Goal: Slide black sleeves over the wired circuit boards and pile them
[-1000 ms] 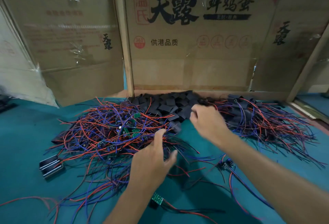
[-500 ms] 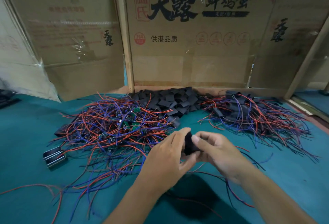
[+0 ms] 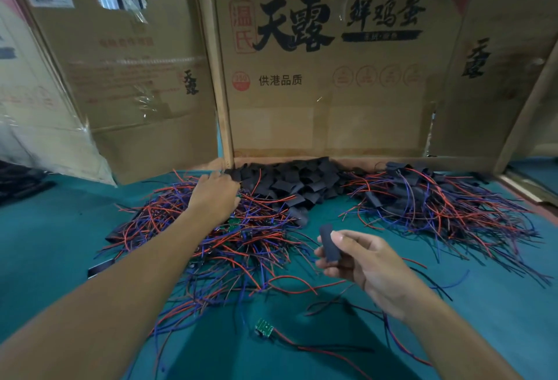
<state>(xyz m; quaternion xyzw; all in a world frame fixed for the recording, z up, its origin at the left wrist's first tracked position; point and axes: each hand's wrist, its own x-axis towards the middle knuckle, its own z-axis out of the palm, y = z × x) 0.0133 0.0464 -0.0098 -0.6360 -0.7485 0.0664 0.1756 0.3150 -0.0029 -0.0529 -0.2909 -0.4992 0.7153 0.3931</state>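
"天露", "供港品质" on carton

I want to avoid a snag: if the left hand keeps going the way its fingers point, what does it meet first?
Probably the heap of loose black sleeves just beyond the left hand, which is over the wire pile; depth is unclear.

Printed cardboard boxes stand along the back of the teal table.
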